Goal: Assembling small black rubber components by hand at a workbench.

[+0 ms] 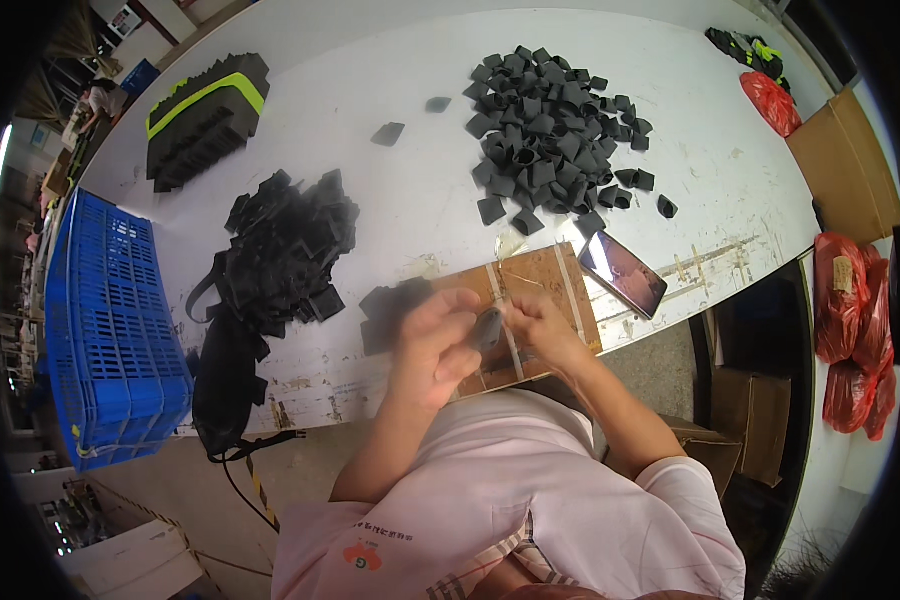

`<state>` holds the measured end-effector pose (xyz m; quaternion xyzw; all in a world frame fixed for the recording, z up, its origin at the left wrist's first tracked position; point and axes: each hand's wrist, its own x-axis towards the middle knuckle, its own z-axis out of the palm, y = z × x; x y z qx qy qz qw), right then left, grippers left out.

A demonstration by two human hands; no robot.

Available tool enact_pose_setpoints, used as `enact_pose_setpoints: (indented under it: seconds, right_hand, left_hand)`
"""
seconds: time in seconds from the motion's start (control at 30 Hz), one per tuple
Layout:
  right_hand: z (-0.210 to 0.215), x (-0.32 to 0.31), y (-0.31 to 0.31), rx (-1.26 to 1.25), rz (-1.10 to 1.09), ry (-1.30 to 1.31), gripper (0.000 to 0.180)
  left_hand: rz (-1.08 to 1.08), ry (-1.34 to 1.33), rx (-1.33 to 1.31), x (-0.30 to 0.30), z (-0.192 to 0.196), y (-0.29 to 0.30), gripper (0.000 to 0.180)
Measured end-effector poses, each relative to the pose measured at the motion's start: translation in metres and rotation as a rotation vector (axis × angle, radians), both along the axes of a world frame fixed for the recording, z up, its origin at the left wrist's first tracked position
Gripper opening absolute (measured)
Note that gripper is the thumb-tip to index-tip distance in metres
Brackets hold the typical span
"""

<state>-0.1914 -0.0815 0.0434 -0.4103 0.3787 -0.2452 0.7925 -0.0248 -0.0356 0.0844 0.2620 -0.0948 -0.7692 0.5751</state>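
Observation:
My left hand and my right hand meet over a brown board at the near edge of the white table. Between them they pinch a small dark piece; both hands touch it. Some flat black pieces lie just left of my left hand. A large heap of small black folded pieces sits farther back on the table. A pile of black strap parts lies to the left.
A phone lies right of the board. A blue plastic crate stands at the table's left end, a black and yellow foam stack at the far left. Cardboard boxes and red bags are on the right.

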Motion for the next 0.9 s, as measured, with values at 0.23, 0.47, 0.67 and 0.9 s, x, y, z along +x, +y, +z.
enact_pose_setpoints:
  seconds: [0.23, 0.47, 0.67, 0.9]
  right_hand:
    - [0.042, -0.010, 0.009, -0.757, -0.363, 0.241, 0.024]
    - [0.060, 0.002, 0.010, -1.131, -0.285, 0.271, 0.068]
    - [0.059, -0.002, -0.006, -0.736, -0.122, -0.013, 0.047]
    - [0.070, 0.005, 0.006, -1.192, -0.294, 0.329, 0.032]
  left_hand:
    - [0.333, -0.953, -0.298, -0.021, 0.008, 0.004, 0.032]
    - [0.297, -1.277, -0.810, -0.006, 0.025, -0.013, 0.024]
    - [0.327, -1.361, -0.846, -0.010, 0.029, -0.013, 0.015]
    - [0.366, -1.389, -0.835, -0.014, 0.031, -0.005, 0.016]
